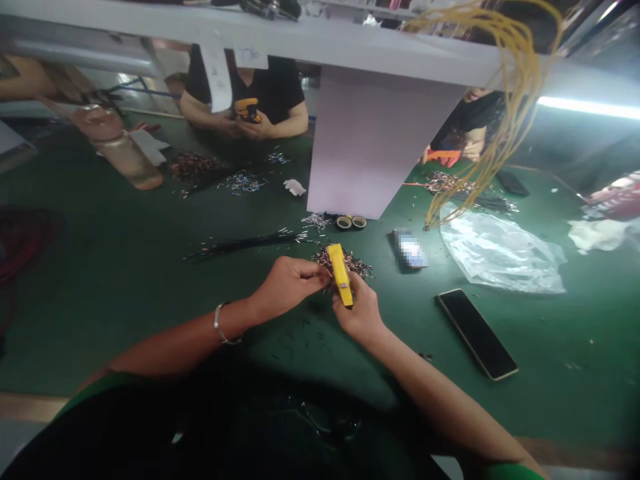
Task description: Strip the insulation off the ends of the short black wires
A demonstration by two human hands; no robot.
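My right hand is wrapped round a yellow wire stripper, whose head points away from me. Beside it, my left hand is closed in a pinch near the tool's head; what its fingertips hold is too small to make out. Under and behind both hands lies a pile of short dark wires with copper-coloured ends. Just beyond to the left stretches a bundle of long black wires, with a small heap of silvery terminals by its far end.
Two tape rolls sit before a white upright panel. To the right are a small device, a clear plastic bag and a black phone. Yellow wires hang from the shelf. Across the table, a co-worker's hands hold a yellow-black tool.
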